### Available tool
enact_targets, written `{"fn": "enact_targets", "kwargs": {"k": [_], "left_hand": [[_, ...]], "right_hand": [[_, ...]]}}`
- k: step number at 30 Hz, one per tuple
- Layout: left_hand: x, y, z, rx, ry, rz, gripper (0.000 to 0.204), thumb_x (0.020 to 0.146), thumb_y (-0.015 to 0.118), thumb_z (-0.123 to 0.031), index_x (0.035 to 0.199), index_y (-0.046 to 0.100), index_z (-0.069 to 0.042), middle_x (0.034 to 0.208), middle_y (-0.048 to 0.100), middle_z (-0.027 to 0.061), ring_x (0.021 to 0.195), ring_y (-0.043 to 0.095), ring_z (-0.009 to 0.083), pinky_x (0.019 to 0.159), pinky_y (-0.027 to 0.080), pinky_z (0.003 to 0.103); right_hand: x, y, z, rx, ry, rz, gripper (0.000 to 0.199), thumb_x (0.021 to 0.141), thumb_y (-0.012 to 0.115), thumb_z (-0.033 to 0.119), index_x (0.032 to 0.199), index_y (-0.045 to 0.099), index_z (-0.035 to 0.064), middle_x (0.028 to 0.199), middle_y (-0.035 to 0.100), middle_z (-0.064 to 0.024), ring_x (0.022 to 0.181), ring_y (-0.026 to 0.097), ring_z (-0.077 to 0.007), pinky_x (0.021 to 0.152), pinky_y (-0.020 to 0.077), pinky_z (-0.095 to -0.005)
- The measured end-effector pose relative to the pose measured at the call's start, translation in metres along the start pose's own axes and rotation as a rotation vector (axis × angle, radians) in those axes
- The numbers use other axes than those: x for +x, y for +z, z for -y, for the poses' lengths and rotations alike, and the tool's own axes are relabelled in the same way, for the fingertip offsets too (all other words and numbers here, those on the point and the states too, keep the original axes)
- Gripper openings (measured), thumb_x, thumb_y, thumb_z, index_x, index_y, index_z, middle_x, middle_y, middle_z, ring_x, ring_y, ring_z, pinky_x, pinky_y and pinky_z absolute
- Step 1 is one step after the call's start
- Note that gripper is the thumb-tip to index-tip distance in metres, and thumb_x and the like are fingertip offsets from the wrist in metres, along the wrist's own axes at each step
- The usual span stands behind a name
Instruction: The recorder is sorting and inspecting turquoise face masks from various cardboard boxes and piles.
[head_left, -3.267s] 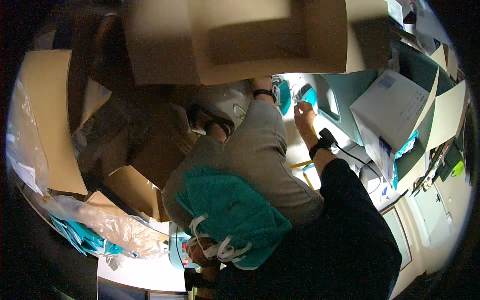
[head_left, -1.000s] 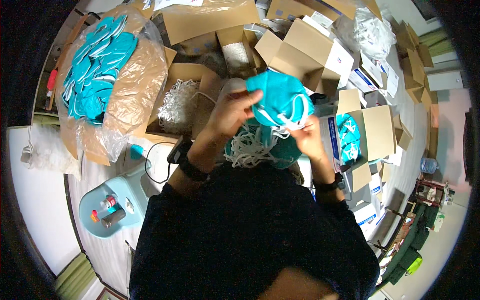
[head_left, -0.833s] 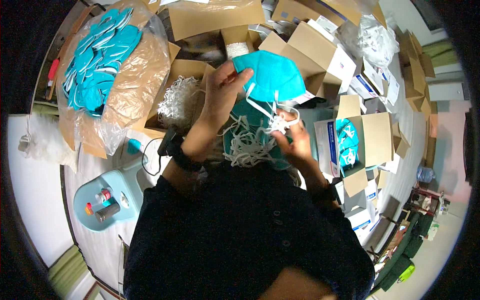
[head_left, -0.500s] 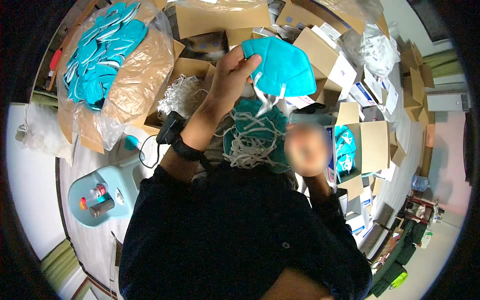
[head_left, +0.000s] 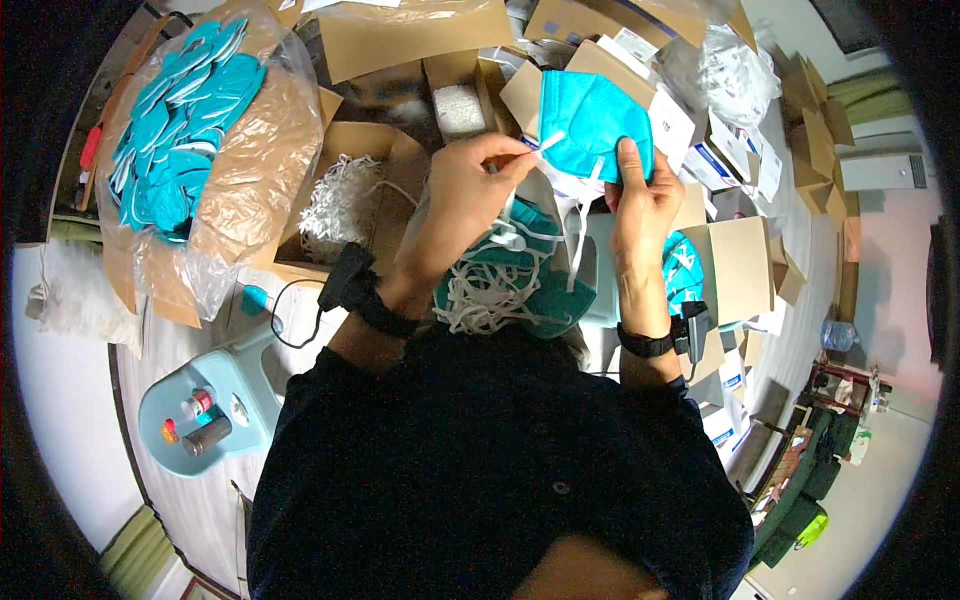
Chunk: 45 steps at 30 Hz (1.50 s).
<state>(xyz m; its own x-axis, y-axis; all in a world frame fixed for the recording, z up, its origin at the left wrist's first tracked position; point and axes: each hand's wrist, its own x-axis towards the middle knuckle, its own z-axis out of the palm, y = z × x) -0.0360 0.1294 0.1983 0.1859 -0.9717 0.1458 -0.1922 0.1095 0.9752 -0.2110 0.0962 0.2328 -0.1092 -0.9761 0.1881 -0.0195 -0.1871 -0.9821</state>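
A teal folded face mask [head_left: 592,112] is held up in front of me. My right hand [head_left: 645,205] grips its lower right edge, thumb on the near face. At the mask's lower left corner, the fingertips of my left hand [head_left: 470,185] pinch the end of a white ear strap. Another white strap [head_left: 581,235] hangs down from the mask between my hands. Below, in my lap, lie teal masks [head_left: 568,298] with a tangle of loose white straps [head_left: 482,292] on top.
At left, an open plastic-lined carton [head_left: 262,170] holds a heap of teal masks [head_left: 175,140]. Beside it, white straps [head_left: 343,205] fill an open box. An open carton [head_left: 740,265] of masks stands at right. A pale blue stool [head_left: 160,435] bears bottles.
The mask has passed from my left hand to my right, shifting slightly right. My right hand has come up to it, and my left fingers now pinch a strap end.
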Motion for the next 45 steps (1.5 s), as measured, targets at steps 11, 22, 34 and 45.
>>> {"fn": "enact_targets", "kwargs": {"k": [11, 22, 34, 45], "left_hand": [[0.0, 0.009, 0.002, -0.362, -0.257, 0.258, 0.017, 0.086, 0.066, -0.013, 0.1, 0.066, -0.001, 0.088, 0.066, 0.0014, 0.076, 0.058, 0.0075, 0.068, 0.046, 0.021], [-0.01, 0.018, -0.014, -0.372, -0.104, 0.509, 0.025, 0.096, 0.052, -0.025, 0.092, 0.061, -0.001, 0.083, 0.061, 0.0022, 0.081, 0.052, 0.0083, 0.076, 0.041, 0.023], [-0.003, -0.018, -0.01, -0.362, -0.324, 0.555, 0.042, 0.094, 0.045, -0.035, 0.079, 0.065, -0.002, 0.075, 0.063, 0.006, 0.071, 0.056, 0.0091, 0.07, 0.042, 0.024], [-0.002, -0.005, 0.002, -0.207, -0.243, 0.556, 0.037, 0.097, 0.04, -0.032, 0.076, 0.057, -0.008, 0.066, 0.054, 0.0001, 0.065, 0.049, 0.009, 0.063, 0.036, 0.024]], "right_hand": [[0.004, 0.009, -0.011, 0.105, 0.093, -0.017, 0.016, 0.091, 0.061, 0.017, 0.084, 0.064, 0.002, 0.061, 0.054, 0.0033, 0.045, 0.043, -0.0035, 0.04, 0.0352, -0.0205], [0.012, 0.005, -0.036, 0.066, 0.168, -0.019, 0.021, 0.09, 0.061, 0.016, 0.075, 0.062, 0.0011, 0.056, 0.054, 0.0011, 0.043, 0.043, -0.0058, 0.039, 0.0317, -0.0231], [0.012, -0.026, -0.086, -1.098, -0.148, 0.127, 0.034, 0.084, 0.064, 0.021, 0.116, 0.06, 0.01, 0.099, 0.066, -0.0164, 0.085, 0.065, -0.0309, 0.068, 0.0521, -0.0352], [0.002, -0.007, -0.056, 0.102, 0.103, 0.704, 0.013, 0.087, 0.066, 0.016, 0.084, 0.067, 0.0035, 0.072, 0.059, 0.0033, 0.061, 0.05, -0.0042, 0.055, 0.0408, -0.0197]]}}
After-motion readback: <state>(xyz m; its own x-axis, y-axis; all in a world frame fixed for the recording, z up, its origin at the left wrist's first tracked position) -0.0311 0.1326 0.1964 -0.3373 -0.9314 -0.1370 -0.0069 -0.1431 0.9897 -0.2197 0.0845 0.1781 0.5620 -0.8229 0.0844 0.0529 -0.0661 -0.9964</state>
